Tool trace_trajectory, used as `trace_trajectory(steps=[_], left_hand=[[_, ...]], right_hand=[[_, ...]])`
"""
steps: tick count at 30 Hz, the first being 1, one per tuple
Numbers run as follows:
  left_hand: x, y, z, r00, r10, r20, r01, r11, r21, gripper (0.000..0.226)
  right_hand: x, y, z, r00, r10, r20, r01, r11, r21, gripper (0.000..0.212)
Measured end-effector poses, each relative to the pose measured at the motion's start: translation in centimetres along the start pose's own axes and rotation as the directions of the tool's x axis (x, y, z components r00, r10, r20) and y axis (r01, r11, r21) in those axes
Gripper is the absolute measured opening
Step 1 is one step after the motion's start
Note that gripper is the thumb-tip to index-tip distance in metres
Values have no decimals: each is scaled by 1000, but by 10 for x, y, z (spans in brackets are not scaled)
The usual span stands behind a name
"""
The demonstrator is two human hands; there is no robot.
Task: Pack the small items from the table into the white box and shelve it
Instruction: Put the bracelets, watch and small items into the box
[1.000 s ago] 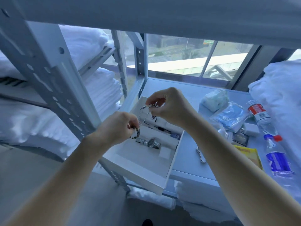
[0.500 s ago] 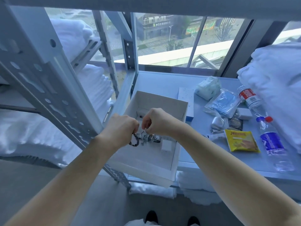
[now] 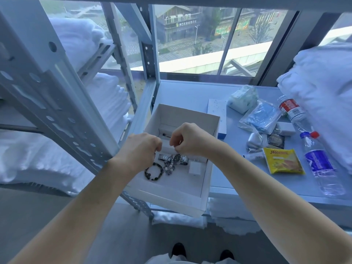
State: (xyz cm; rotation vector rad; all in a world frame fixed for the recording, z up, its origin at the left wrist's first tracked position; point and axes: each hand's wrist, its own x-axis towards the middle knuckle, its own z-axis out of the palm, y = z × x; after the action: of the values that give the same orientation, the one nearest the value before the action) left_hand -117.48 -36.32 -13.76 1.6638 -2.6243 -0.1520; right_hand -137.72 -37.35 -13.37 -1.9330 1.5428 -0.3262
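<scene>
Left hand and right hand over white box, fingers curled, contents of grip indeterminable, beaded bracelet and watch inside box

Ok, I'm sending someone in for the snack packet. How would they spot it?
Start at the open white box overhanging the table's front edge. To its right lies a clear water bottle with a blue label. The yellow packet lies flat just left of it, the only yellow thing there, printed with red lettering.
</scene>
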Motion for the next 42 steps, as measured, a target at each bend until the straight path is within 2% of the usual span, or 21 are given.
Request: trace_trajectory(steps=[9, 16, 20, 30, 33, 42], left_hand=[[8, 14, -12, 992, 17, -126, -23, 999, -49, 21], [29, 53, -24, 977, 96, -190, -116, 988, -97, 18], [43, 84, -28, 972, 133, -193, -160, 978, -131, 22], [73, 168, -13, 968, 197, -158, -223, 961, -166, 28], [73, 194, -5, 956, 223, -189, -253, 956, -149, 26], [73, 254, 29, 988, 121, -99, -139, 969, -204, 29]], right_hand=[[-18, 23, -30, 987, -38, -154, 50, 996, 74, 18], [-44, 54, -56, 953, -147, -265, 146, 989, -22, 22], [-63, 83, -75, 936, -129, -329, 129, 991, -19, 25], [-103, 160, -93, 961, -15, -275, 13, 1000, -7, 25], [-116, 183, -87, 970, 20, -242, -18, 1000, 12, 27], [-139, 250, -89, 963, 102, -248, -81, 992, 97, 24]])
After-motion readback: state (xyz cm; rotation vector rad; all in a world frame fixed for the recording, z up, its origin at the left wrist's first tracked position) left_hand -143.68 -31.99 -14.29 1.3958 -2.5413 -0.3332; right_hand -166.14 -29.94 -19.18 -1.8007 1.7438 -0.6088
